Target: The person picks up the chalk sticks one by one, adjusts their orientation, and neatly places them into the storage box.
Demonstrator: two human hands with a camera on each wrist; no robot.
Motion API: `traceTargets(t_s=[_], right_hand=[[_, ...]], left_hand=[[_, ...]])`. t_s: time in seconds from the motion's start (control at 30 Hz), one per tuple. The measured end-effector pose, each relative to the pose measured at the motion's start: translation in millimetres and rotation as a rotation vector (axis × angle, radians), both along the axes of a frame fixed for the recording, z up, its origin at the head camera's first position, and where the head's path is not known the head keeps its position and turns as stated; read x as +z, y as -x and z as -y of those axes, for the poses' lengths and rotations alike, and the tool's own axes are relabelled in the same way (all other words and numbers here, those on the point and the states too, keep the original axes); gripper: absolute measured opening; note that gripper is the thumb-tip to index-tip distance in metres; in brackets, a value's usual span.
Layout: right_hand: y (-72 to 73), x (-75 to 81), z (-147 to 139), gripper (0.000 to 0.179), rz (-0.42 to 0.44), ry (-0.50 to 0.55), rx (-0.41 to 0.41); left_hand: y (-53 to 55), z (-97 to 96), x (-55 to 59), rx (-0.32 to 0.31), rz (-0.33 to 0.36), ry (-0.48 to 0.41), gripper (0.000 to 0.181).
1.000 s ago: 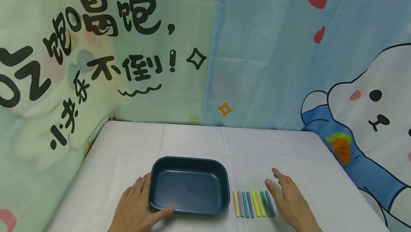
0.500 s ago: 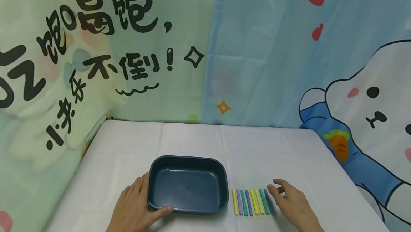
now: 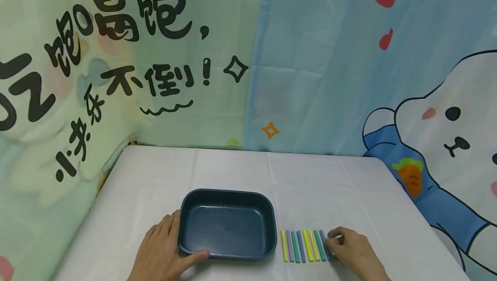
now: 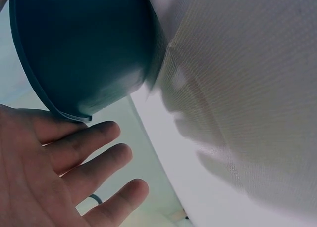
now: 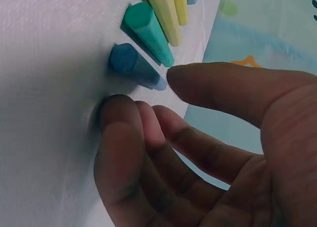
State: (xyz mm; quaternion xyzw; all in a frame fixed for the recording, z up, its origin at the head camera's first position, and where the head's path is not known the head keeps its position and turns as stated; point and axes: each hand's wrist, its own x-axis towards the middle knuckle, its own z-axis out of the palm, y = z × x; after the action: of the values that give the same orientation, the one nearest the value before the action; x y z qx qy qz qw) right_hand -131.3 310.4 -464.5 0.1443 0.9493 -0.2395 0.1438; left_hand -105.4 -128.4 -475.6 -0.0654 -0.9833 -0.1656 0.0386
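Note:
A dark blue rectangular tray (image 3: pixel 228 229) rests on the white cloth. My left hand (image 3: pixel 161 246) lies at its near left corner, thumb along the front rim and index finger against the left side; the left wrist view shows the other fingers (image 4: pixel 101 172) extended, apart from the tray. Right of the tray, several coloured chalk sticks (image 3: pixel 307 246) lie in a row. My right hand (image 3: pixel 355 248) hovers at the right end, beside the blue chalk (image 5: pixel 131 64). Its thumb and bent fingers stand on either side of that stick, with a gap, gripping nothing.
The white-covered table (image 3: pixel 217 164) extends behind the tray and to both sides. A printed fabric curtain (image 3: pixel 322 78) hangs directly behind the table's far edge. Beside the blue chalk lies a green chalk (image 5: pixel 148 31).
My right hand has come down towards the blue chalk at the row's right end, and its fingers have bent inward. The left hand and the tray stay put.

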Motion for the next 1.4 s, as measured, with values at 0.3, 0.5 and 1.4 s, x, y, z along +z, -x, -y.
traceTargets(t_s=[0.3, 0.5, 1.4], right_hand=[[2.9, -3.4, -0.6, 0.029, -0.006, 0.006, 0.041], [4.2, -3.2, 1.6, 0.027, -0.021, -0.003, 0.055], [14.9, -2.2, 0.1, 0.035, -0.049, 0.034, -0.038]], left_hand=[[1.3, -0.6, 0.7, 0.001, 0.006, 0.008, 0.127], [0.6, -0.9, -0.3, -0.003, -0.022, 0.004, 0.123], [1.7, 0.3, -2.6, -0.013, -0.035, -0.024, 0.123]])
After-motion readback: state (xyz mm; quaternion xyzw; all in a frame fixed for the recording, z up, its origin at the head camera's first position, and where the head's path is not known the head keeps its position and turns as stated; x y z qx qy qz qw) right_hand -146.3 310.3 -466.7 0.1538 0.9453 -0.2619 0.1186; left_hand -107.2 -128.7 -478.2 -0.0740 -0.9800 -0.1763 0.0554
